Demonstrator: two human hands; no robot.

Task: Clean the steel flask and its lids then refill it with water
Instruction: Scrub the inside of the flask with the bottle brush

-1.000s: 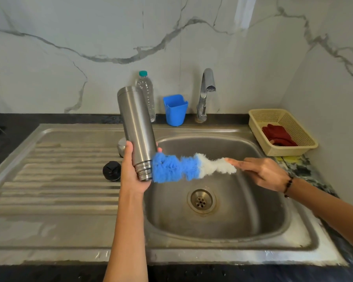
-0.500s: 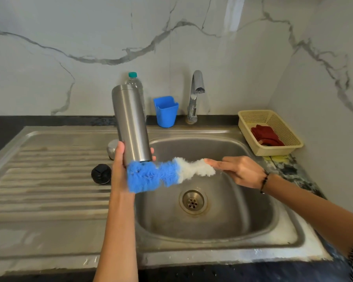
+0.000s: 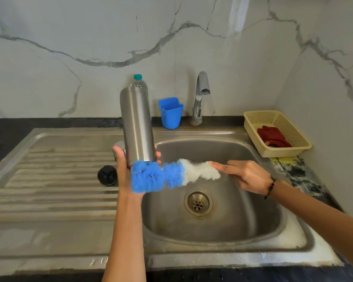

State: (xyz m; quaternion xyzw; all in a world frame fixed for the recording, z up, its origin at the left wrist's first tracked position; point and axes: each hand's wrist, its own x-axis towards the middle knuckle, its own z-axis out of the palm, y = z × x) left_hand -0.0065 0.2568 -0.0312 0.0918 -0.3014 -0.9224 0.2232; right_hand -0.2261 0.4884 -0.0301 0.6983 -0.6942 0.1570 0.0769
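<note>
My left hand (image 3: 123, 169) grips the steel flask (image 3: 138, 125) near its mouth, holding it upside down over the left rim of the sink basin (image 3: 253, 220). A blue and white bottle brush (image 3: 169, 176) covers the flask's mouth with its blue end. My right hand (image 3: 247, 176) holds the brush at its white end; the handle is hidden under the hand. A black lid (image 3: 107, 176) lies on the drainboard (image 3: 49, 190) left of my left hand. A steel lid (image 3: 118, 148) shows partly behind my left thumb.
A tap (image 3: 201, 98) stands behind the basin, shut off. Next to it are a blue plastic cup (image 3: 171, 112) and a clear water bottle (image 3: 138, 84) behind the flask. A cream basket (image 3: 277, 133) with red cloth sits at the right wall.
The brush's blue end has moved left and now covers the flask's mouth, whose threads were visible a second ago. The flask has turned more upright.
</note>
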